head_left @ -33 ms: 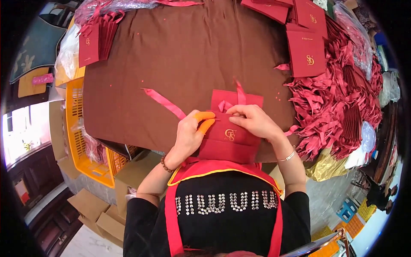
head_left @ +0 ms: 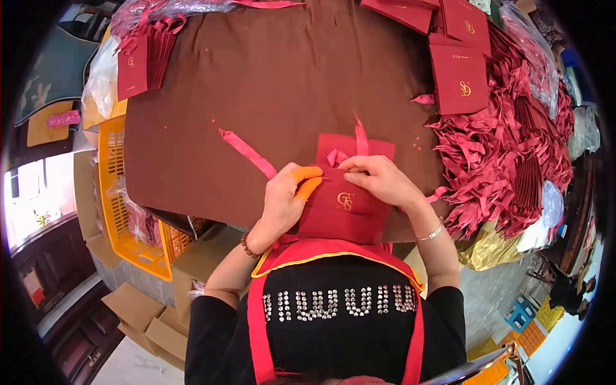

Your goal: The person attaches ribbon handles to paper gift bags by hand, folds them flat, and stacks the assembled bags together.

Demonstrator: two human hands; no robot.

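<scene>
left hand, right hand, both pinching a red pouch, pink ribbon beside it

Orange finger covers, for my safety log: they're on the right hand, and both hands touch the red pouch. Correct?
Wrong side: the head view shows the orange finger covers on the left hand; it and the right hand touch the red pouch.

**Fisheye from above**

One head-worn camera looks steeply down past the black, silver-studded shirt, across the brown cloth-covered tabletop; the orange-fingertipped left hand and bare right hand are close, near mid-view.
</scene>
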